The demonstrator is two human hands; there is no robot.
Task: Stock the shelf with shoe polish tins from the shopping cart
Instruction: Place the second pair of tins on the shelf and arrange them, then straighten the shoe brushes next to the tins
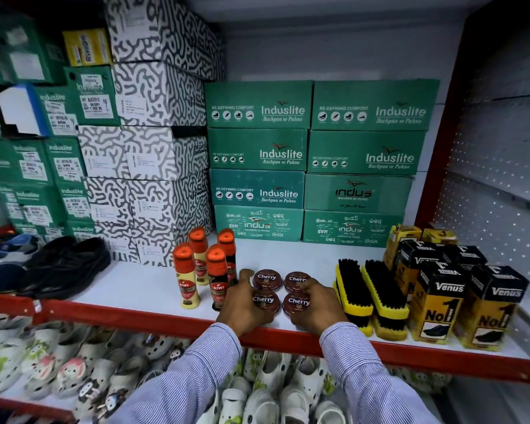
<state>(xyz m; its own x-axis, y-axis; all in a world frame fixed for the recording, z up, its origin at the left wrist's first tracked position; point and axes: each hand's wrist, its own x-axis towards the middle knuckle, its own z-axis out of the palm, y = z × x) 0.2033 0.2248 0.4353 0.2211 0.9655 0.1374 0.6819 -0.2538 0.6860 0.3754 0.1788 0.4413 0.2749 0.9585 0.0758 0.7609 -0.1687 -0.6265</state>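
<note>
— Tins, four of them, brown with "Cherry" on the lids, sit in a two-by-two block on the white shelf (pixel 129 286), close to its red front edge (pixel 141 316). Front left tin (pixel 265 299), front right tin (pixel 297 302), back left tin (pixel 266 278), back right tin (pixel 296 280).

— Where are the hands?

— Left hand (pixel 244 307) cups the front left tin from its left side, fingers curled around the rim and one finger reaching up beside the back left tin. Right hand (pixel 317 306) does the same on the front right tin, fingers bent over its right edge. Both tins rest flat on the shelf. Striped blue-white sleeves (pixel 358 371) come up from below.

— What stands beside them?

— Left of the tins, four Kiwi liquid polish bottles (pixel 216 278) with orange caps, upright, the nearest just beside the left hand. Right of the tins, two black-bristled brushes (pixel 369 293) with yellow bodies lie near the right hand. Past those, yellow-and-black Venus boxes (pixel 435 304) stand in a cluster.

— And behind?

— Green Induslite shoe boxes (pixel 288 151) stacked against the back wall, black-and-white patterned boxes (pixel 153 154) to their left, and a pair of black shoes (pixel 68 264) farther left on the shelf. On the lower shelf, white clogs (pixel 74 362) with cartoon figures.
</note>
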